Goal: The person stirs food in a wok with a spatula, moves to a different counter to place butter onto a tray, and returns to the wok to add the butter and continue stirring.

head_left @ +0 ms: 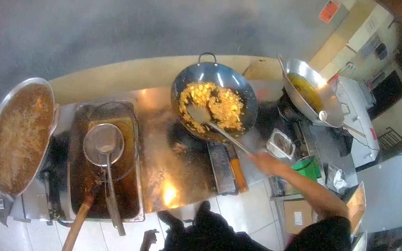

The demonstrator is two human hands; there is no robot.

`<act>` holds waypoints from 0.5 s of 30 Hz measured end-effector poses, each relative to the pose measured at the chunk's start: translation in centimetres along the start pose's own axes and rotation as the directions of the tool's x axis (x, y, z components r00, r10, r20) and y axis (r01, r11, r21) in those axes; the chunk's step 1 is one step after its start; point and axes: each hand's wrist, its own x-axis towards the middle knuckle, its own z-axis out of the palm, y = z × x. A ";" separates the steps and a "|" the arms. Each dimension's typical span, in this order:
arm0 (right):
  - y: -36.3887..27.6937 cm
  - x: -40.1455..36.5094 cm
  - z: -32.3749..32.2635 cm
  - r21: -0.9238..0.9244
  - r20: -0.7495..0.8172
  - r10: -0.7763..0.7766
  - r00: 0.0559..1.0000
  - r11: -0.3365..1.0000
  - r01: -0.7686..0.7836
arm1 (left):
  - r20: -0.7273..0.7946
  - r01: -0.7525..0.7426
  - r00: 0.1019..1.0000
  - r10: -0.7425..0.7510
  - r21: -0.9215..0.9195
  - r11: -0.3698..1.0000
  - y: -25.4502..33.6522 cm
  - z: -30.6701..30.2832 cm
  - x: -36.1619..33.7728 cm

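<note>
My right hand (pixel 265 164) is closed round the handle of a long metal wok spatula (pixel 231 139). The spatula's blade rests in yellow-brown chopped food (pixel 216 101) inside a dark wok (pixel 249 94). The wok sits on the stove, with a loop handle at its far side; a wooden handle (pixel 238 175) points toward me from its near side. Low by my body, near the counter's front edge, hangs my left hand (pixel 150 237). Its fingers look curled, and nothing shows in them.
At left, a large pan (pixel 21 137) holds bubbling brown liquid. Beside it, a mesh strainer (pixel 103 144) lies across a rectangular oil tray (pixel 138 190) with a wooden-handled tool (pixel 75 232). A second wok (pixel 300 67) with yellow liquid and a small metal container (pixel 281 144) stand right.
</note>
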 end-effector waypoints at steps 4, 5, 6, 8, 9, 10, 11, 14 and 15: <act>3.7 3.0 0.6 -0.029 -0.082 0.002 0.997 1.000 -0.004 | -0.192 0.124 0.974 -0.120 0.007 0.992 -0.1 1.1 -1.9; 3.6 4.2 1.5 -0.039 -0.128 0.011 0.992 0.999 -0.017 | -0.158 0.196 0.968 -0.195 -0.010 0.980 -0.4 1.6 -2.0; 1.2 4.6 1.9 0.040 0.004 0.154 0.988 0.987 -0.154 | -0.070 0.178 0.982 -0.175 0.036 0.983 -1.1 1.3 -2.0; -1.8 -1.4 -2.0 0.069 0.037 0.106 0.994 0.992 -0.109 | -0.034 0.005 0.999 -0.003 0.032 0.999 -3.8 0.0 -0.6; -3.1 -3.2 -3.2 0.108 0.075 0.058 0.996 0.992 -0.066 | -0.002 -0.162 0.987 0.162 0.030 0.986 -4.5 -0.5 -0.5; -1.0 -2.2 -2.7 0.106 0.077 0.048 0.996 0.993 -0.056 | -0.046 -0.029 0.999 0.027 -0.048 0.998 -3.0 -0.4 -1.3; 3.2 -0.7 -1.8 -0.028 -0.050 -0.033 0.998 0.999 0.031 | -0.050 -0.030 0.998 0.027 -0.052 0.998 -2.5 0.2 -1.9; 0.0 1.0 -1.5 -0.024 -0.091 0.063 0.994 0.998 -0.065 | -0.106 0.081 0.991 -0.083 -0.023 0.996 -2.6 1.0 -2.7; -2.2 1.7 -2.1 0.097 -0.002 0.215 0.977 0.972 -0.214 | 0.058 0.091 0.995 -0.084 -0.128 0.988 -4.1 -0.6 -1.3</act>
